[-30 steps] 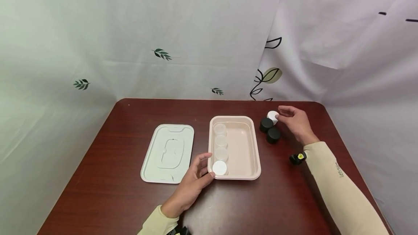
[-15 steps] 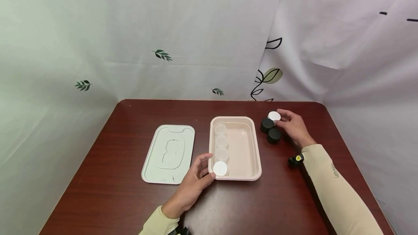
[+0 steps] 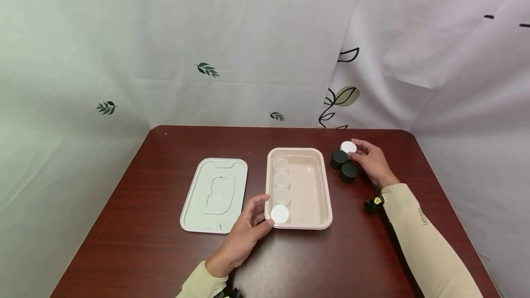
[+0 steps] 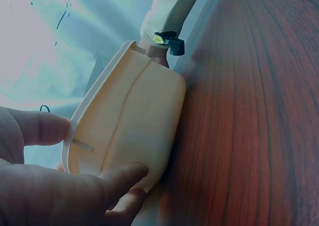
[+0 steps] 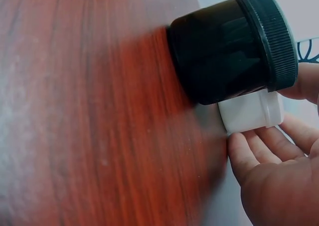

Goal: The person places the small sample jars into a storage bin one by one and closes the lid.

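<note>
Head view: pale lid flat at left. Left hand, fingers curled, grips near-left corner of beige tray, presumably steadying it. Four containers line tray's left wall. Far right: two black jars crowd white jar, apparently why right hand's fingers pinch from right.

The desk has a dark red-brown, wood-grained top. Resting directly on it: one pale lid, one beige tray, two black jars, one white jar.
</note>
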{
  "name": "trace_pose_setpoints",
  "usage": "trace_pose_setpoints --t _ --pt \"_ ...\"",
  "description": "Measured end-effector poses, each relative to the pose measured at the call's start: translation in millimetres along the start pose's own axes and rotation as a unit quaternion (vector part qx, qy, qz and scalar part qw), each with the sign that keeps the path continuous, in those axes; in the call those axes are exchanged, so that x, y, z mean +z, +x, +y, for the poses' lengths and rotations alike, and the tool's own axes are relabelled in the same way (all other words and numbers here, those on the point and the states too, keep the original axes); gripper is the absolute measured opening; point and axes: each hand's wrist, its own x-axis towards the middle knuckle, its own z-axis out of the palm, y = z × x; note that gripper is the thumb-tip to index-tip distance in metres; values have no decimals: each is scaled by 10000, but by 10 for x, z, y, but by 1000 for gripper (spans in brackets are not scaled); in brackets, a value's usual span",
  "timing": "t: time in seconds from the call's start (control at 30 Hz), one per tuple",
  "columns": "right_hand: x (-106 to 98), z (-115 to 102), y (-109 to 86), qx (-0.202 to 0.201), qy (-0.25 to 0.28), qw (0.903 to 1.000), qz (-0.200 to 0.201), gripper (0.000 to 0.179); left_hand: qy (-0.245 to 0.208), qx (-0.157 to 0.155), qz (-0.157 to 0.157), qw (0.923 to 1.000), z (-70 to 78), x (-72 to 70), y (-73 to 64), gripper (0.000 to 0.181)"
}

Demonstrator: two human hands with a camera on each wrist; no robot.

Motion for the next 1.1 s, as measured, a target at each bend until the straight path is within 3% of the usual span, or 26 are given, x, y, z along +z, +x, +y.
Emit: trace_pose_setpoints --t 0.6,0.87,1.1 --pt "7 38 -7 -181 -47 9998 113 67 36 -3 -5 10000 -5 18 4 63" --pt "-23 -92 -46 -111 -139 9995 279 68 55 3 -34 10000 -4 13 6 64" --pt "-50 -221 -95 -381 -5 9985 396 65 51 1 -19 10000 -4 2 7 63"
